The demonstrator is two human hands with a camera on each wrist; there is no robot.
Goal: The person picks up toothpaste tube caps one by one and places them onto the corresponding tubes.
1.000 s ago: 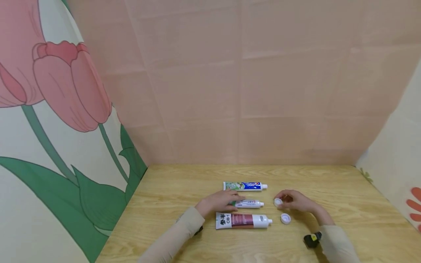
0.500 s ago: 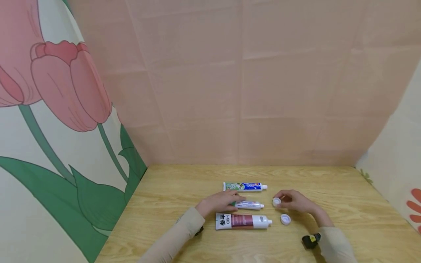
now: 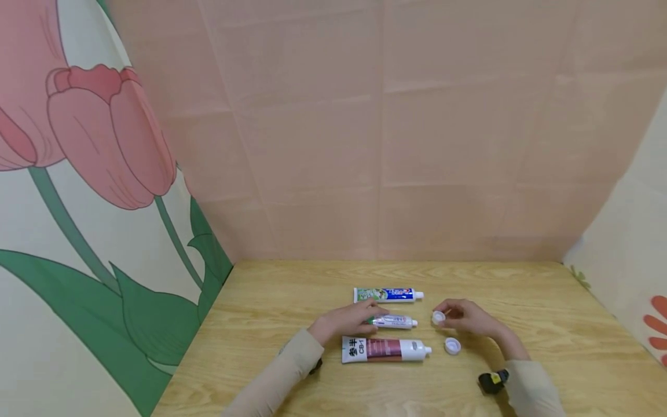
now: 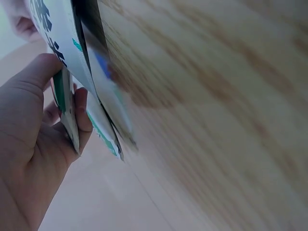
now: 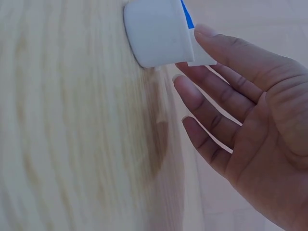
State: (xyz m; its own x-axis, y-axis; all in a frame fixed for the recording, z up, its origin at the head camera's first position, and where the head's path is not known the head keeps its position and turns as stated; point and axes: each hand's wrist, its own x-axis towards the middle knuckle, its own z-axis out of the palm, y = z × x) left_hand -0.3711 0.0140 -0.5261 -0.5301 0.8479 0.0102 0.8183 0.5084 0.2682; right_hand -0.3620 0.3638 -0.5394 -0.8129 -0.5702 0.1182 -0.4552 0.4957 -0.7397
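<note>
Slightly nearer the tubes than a second before, the right hand [image 3: 471,318] had carried its small white cap [image 3: 439,317] across, while the tubes themselves had hardly shifted. From my remote seat I saw its thumb and forefinger pinching that cap, the other fingers loosely spread, near the larger white cap [image 3: 453,346] that stood hollow side up on the table [image 3: 292,278]. Between thumb and fingers the left hand [image 3: 349,319] pinched the tail of the middle tube [image 3: 398,321], set between the blue-and-green tube [image 3: 388,295] and the red-and-white tube [image 3: 385,350]; whether it touched the wood I could not tell. All three nozzles were bare and pointed right. I judged the step in hand to be bringing the small cap to the middle tube, and the next move seemed to call for squaring cap to nozzle with the tail held steady. Pale wood grain ran across the table, and behind it I had a creased pinkish backdrop [image 3: 333,145], with a tulip-printed panel [image 3: 120,145] on the left and a pale panel [image 3: 615,260] with orange-red petals on the right
</note>
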